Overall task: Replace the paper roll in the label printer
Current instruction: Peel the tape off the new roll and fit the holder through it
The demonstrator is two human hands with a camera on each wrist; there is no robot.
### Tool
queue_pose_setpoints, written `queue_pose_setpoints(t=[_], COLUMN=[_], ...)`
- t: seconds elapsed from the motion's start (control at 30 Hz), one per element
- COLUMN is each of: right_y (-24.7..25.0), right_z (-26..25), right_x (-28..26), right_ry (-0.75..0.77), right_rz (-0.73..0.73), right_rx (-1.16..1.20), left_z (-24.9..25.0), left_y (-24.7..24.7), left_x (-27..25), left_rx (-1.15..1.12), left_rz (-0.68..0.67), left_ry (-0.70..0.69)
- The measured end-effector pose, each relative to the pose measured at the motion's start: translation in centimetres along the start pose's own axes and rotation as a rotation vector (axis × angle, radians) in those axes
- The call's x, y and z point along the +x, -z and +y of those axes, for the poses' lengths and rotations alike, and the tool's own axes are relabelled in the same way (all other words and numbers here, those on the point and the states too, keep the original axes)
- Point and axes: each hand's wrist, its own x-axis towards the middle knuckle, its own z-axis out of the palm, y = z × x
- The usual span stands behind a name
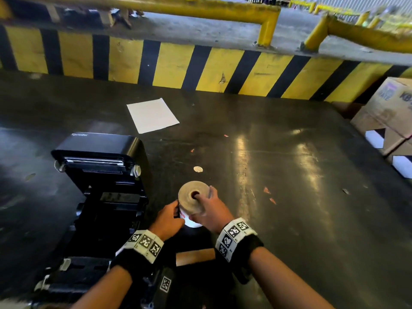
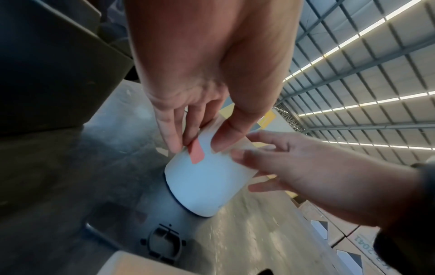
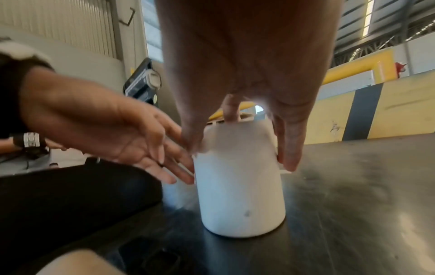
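A white paper roll point(image 1: 193, 197) stands on end on the dark table point(image 1: 289, 197), its brown core hole facing up. My right hand point(image 1: 204, 204) grips its top, with one finger in the core and the others down the sides of the roll point(image 3: 240, 186). My left hand point(image 1: 178, 214) reaches in from the left. Its straight fingertips point(image 2: 175, 147) touch a red tape tab point(image 2: 196, 153) on the roll's wall point(image 2: 207, 182), and the thumb rests beside it. The black label printer point(image 1: 100, 186) stands to the left with its lid open and its bay dark.
A white sheet point(image 1: 152, 114) lies further back on the table. Cardboard boxes point(image 1: 388, 121) stand at the right edge. A yellow-and-black striped kerb point(image 1: 174, 65) runs behind. A brown card piece point(image 1: 195, 256) lies between my wrists. Small red scraps point(image 1: 266, 190) lie to the right.
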Motion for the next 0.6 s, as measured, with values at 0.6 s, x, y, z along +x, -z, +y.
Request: queue_pose_setpoints(t=[0.6], right_y=[2.8], right_z=[2.4], right_x=[-6.6], right_ry=[-0.046], right_rz=[0.127], right_rx=[1.138], left_z=[3.6], left_y=[-0.5], left_x=[-3.0], left_rx=[-0.509], left_rz=[0.115], left_ry=[0.266])
